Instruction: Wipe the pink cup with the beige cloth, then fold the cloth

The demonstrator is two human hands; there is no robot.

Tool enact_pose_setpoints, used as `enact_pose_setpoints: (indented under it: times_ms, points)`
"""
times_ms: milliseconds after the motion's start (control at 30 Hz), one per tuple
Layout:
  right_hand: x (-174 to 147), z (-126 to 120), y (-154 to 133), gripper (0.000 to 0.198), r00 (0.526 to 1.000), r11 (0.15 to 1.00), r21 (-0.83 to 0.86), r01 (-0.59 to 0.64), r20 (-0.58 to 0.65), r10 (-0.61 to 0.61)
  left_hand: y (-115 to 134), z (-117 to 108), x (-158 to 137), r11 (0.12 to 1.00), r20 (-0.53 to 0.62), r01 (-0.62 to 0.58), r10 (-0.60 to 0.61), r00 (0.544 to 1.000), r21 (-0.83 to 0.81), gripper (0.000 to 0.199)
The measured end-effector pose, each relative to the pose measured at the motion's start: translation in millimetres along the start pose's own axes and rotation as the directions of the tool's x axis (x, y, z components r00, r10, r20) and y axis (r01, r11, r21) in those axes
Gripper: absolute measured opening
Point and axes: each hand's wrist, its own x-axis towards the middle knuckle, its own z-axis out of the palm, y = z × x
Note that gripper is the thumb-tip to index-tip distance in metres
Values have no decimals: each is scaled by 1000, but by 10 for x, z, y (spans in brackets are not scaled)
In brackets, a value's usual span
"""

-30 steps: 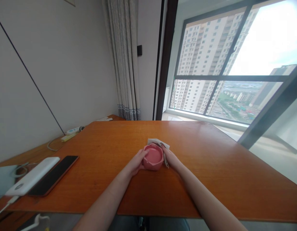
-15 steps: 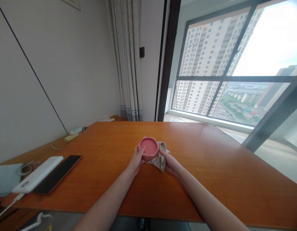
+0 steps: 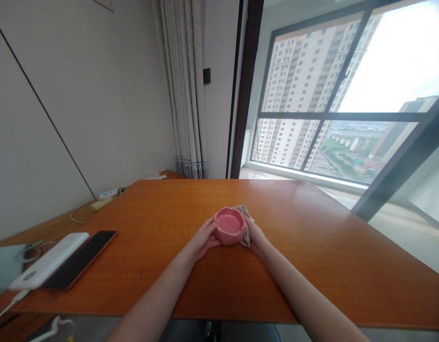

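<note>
an orange wooden table [image 3: 312,266] by a tall window. my left hand [image 3: 204,239] cups the left side of a pink bowl [image 3: 229,226] at the table's middle, fingers curled around it. my right hand [image 3: 255,236] presses a beige cloth [image 3: 245,219] against its right side, fingers closed on the cloth.

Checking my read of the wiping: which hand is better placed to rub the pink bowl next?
Probably the right hand: it presses the beige cloth against the pink bowl, while the left hand only steadies the other side.
</note>
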Motion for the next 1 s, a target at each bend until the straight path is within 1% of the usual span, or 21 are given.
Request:
enact_pose_setpoints:
  times_ms: [33, 100, 167, 233, 333, 400, 500, 600, 667, 700, 767, 833, 867, 933, 1000]
  points:
    - [-1, 2, 2, 21, 1000, 1000, 10, -4, -11, 4, -12, 3, 16, 999, -24, -25, 25, 999, -33, 42]
    - [-16, 21, 5, 22, 999, 999, 8, -35, 14, 35, -46, 3, 51, 991, -95, -82, 72, 993, -107, 41]
    - [-39, 51, 7, 24, 994, 995, -9, -95, 63, 95, -74, 6, 66, 985, -139, -113, 95, 986, -129, 48]
    - [-59, 77, 9, 26, 991, 994, -7, -107, 83, 107, -85, 19, 44, 991, -126, -109, 100, 987, -74, 60]
    - [-59, 83, 7, 27, 995, 1000, -2, -25, 92, 25, -72, 49, -20, 995, -35, -90, 92, 995, 50, 75]
    - [-39, 60, 5, 27, 997, 1000, -23, 5, 79, -3, -56, 55, -45, 993, -13, -81, 82, 997, 88, 70]
    - [0, 7, 13, 26, 999, 999, -45, 7, 34, -6, -30, 29, -42, 995, -34, -36, 39, 999, 96, 57]
    - [22, -21, 17, 24, 999, 997, -71, 23, 50, -20, -14, -10, -20, 993, -12, 42, -41, 999, 110, 54]
    - [18, -16, 6, 22, 999, 997, -72, 22, 30, -19, -15, -21, 0, 995, 5, 56, -57, 998, 86, 51]
    - [13, -8, -2, 21, 1000, 998, -57, 18, 9, -17, -20, -21, 12, 998, -5, 40, -39, 999, 56, 49]
    - [-1, 13, -9, 20, 1000, 1000, -21, 2, -12, -2, -39, -9, 34, 999, -87, -34, 33, 996, -8, 48]
    - [-12, 34, 3, 23, 999, 999, -28, -34, 6, 34, -63, 11, 43, 994, -174, -108, 100, 980, -35, 55]
    - [-15, 42, 14, 24, 999, 998, -45, -46, 16, 47, -73, 22, 40, 991, -179, -127, 119, 977, -32, 61]
    - [-18, 51, 31, 26, 999, 997, -73, -35, 25, 36, -83, 40, 21, 993, -115, -115, 114, 987, -1, 69]
    - [-18, 49, 26, 27, 1000, 997, -77, 18, 26, -16, -79, 49, -2, 997, -35, -65, 67, 997, 39, 68]
